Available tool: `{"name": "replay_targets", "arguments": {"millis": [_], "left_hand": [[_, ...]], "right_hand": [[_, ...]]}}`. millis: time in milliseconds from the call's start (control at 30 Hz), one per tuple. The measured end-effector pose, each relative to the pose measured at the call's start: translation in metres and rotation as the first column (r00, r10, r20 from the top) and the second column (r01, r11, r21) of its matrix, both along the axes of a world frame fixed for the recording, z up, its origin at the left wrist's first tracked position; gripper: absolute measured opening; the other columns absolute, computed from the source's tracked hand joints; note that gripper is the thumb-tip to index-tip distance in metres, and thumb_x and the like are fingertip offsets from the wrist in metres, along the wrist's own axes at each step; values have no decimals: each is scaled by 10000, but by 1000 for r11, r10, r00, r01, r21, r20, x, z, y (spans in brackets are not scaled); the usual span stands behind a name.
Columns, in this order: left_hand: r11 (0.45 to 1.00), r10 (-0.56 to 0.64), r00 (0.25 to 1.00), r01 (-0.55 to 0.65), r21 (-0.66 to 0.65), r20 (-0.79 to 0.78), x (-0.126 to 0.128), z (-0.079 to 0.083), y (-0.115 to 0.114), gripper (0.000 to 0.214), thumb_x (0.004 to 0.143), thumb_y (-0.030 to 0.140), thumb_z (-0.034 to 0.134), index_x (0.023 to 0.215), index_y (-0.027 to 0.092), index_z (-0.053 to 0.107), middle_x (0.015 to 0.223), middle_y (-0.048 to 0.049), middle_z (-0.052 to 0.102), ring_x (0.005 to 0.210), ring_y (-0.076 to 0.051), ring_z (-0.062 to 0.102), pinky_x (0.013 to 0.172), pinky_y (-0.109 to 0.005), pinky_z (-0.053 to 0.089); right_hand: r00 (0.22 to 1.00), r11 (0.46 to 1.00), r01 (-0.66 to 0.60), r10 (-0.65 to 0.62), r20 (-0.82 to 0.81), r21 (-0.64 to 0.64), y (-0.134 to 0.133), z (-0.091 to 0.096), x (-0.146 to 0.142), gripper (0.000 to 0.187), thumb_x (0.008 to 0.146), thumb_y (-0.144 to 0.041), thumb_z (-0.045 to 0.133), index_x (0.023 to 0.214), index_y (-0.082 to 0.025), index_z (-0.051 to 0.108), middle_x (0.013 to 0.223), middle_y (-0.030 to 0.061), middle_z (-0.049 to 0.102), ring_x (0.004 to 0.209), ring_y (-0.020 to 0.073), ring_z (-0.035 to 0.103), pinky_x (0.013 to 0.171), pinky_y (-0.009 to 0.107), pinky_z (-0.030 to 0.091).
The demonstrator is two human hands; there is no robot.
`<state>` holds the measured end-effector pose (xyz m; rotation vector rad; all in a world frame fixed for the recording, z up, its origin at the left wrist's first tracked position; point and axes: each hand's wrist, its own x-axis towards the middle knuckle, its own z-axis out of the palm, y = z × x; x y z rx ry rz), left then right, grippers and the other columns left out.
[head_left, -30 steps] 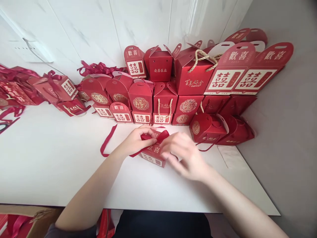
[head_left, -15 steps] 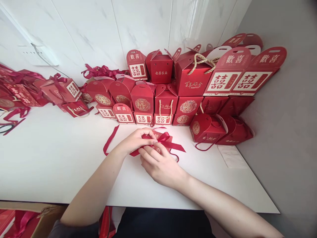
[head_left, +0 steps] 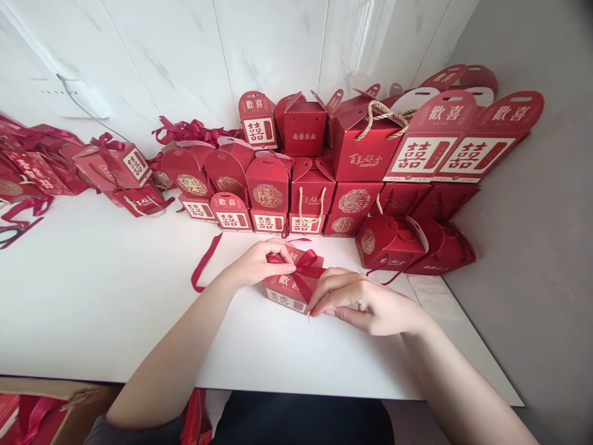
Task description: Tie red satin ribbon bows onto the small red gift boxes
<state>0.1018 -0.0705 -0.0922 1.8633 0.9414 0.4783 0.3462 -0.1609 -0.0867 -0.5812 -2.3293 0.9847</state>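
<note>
1. Left hand [head_left: 259, 262]: fingertips and thumb close together, pinching the red ribbon [head_left: 303, 288] just left of the knot. Same spot as half a second ago.
2. Right hand [head_left: 365, 303]: shifts from beside the left fingertips to the near right corner of the small box [head_left: 273, 286]. Thumb and forefinger narrow, apparently gripping a ribbon tail; exact contact too small to tell. Other fingers loosely curled.
3. Small box: on the white table [head_left: 139, 296], in front of the person, between the hands, below the row of stacked boxes [head_left: 273, 191]. Printed front panel shows again, since the right hand no longer covers it.
4. Ribbon: one loop [head_left: 307, 258] stands up right of the knot; a tail runs from the knot down over the panel to the right fingers.
5. Meaning: looks like drawing out or tightening a tail while the left hand steadies the knot. Bow seems mostly formed, not finished.
6. Loose ribbon strip [head_left: 200, 272] lies left of the box, unmoved; can't tell if it joins the bow.
</note>
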Motion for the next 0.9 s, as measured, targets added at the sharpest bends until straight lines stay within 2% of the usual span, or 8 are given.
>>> {"name": "replay_targets", "arguments": {"millis": [100, 167, 233, 300, 433, 633, 767, 900], "left_hand": [[1000, -9, 1000, 9, -28, -2, 0, -1, 0, 208, 754, 369, 724, 758, 171, 661, 1111, -69, 641, 1044, -236, 597, 979, -388, 406], [998, -21, 1000, 21, -54, -2, -1, -2, 0, 217, 771, 381, 707, 778, 171, 652, 1023, -55, 651, 966, -216, 607, 925, -375, 431], [997, -31, 1000, 31, -73, 5, -2, -3, 0, 219, 781, 384, 697, 785, 171, 645, 992, -46, 650, 945, -207, 609, 919, -370, 434], [997, -29, 999, 30, -71, 15, -2, -4, 0, 220, 782, 385, 696, 781, 171, 645, 1000, -45, 651, 963, -210, 608, 933, -369, 430], [999, -34, 999, 35, -30, 19, -2, -2, -1, 221, 782, 377, 696, 753, 163, 650, 1002, -48, 654, 944, -201, 606, 917, -355, 434], [999, -37, 999, 38, -26, 25, 2, -2, -1, 201, 769, 349, 704, 729, 156, 663, 959, -48, 661, 889, -194, 607, 869, -346, 449], [1000, -27, 1000, 26, 6, 12, -1, -1, -1, 175, 778, 335, 697, 753, 165, 666, 978, -51, 669, 943, -211, 615, 912, -368, 448], [993, -119, 991, 121, -18, 55, -19, 13, 3, 243, 764, 295, 718, 987, 208, 676, 1326, -73, 584, 1256, -261, 515, 1058, -392, 387]], "right_hand": [[998, 988, -31, 23, -51, -151, 0, 0, 11, 157, 932, -217, 586, 881, -156, 721, 863, 68, 726, 823, 167, 632, 768, 300, 484], [969, 953, 228, -242, -49, -199, 0, -1, 16, 222, 947, -323, 571, 835, -164, 678, 740, 38, 675, 687, 143, 589, 652, 271, 449], [833, 821, 552, -551, 52, -148, 2, -3, 16, 262, 941, -424, 561, 886, -179, 637, 633, -10, 583, 573, 125, 499, 565, 261, 379], [756, 756, 649, -631, 176, -80, 4, -6, 13, 306, 919, -485, 570, 878, -187, 624, 585, -36, 524, 531, 114, 435, 539, 257, 336], [901, 861, 428, -384, 200, -275, 2, -8, 4, 384, 942, -472, 530, 730, -170, 635, 579, -19, 550, 514, 95, 448, 520, 230, 362], [991, 676, 134, -68, 119, -725, -5, -20, -15, 367, 907, -488, 566, 769, -155, 633, 554, -4, 620, 400, 100, 542, 461, 219, 463], [983, 678, 77, 70, 169, -731, 2, -34, -19, 312, 913, -404, 555, 812, -136, 679, 611, 21, 668, 503, 123, 629, 539, 228, 490], [926, 814, 116, 117, 358, -569, 11, -20, 1, 165, 835, -236, 622, 955, -165, 711, 866, 48, 745, 797, 180, 702, 668, 251, 509]]}}
